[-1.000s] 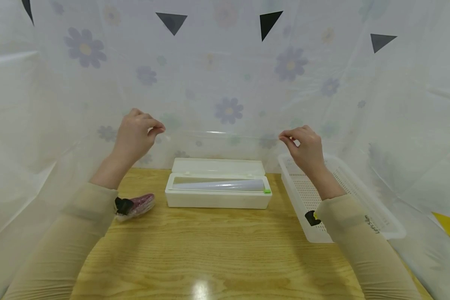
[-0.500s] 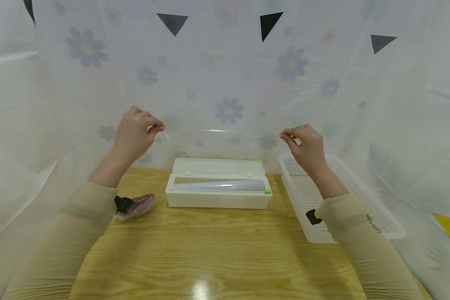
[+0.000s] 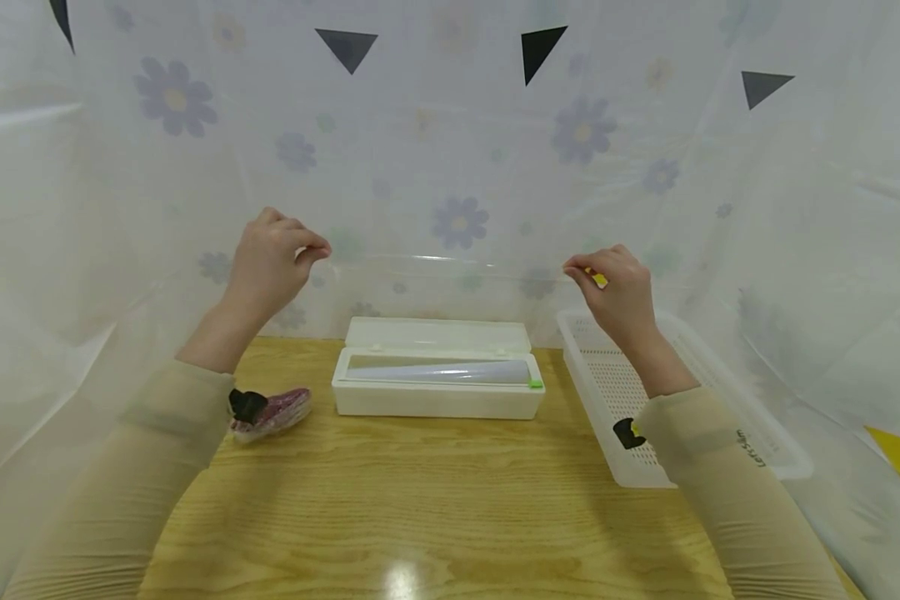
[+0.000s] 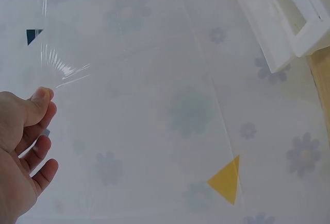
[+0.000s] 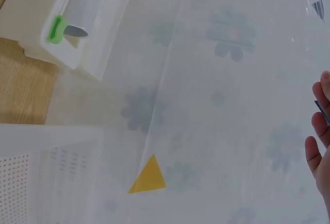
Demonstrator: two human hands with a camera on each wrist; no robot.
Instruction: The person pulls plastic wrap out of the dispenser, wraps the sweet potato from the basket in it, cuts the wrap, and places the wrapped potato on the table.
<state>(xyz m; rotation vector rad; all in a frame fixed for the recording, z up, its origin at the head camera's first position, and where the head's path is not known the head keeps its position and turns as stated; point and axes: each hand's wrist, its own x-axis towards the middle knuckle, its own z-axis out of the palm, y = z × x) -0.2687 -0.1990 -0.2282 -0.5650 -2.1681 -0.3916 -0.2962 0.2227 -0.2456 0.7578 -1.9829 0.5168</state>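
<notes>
- My left hand point(image 3: 268, 260), left of centre in the frame, pinches clear cling film point(image 3: 435, 258) between thumb and forefinger; in the left wrist view its other fingers are loosely bent.
- My right hand point(image 3: 619, 290), right of centre, pinches the film's other end, thumb and fingertip together.
- The film spans the gap between my hands, mid-frame, above the white dispenser box point(image 3: 438, 402).
- A perforated white basket point(image 3: 640, 475) sits lower right.

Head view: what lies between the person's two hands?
Clear cling film, stretched from the left hand to the right hand. It shows as thin glints in the head view; the left wrist view shows its creases fanning near the fingertips.
</notes>
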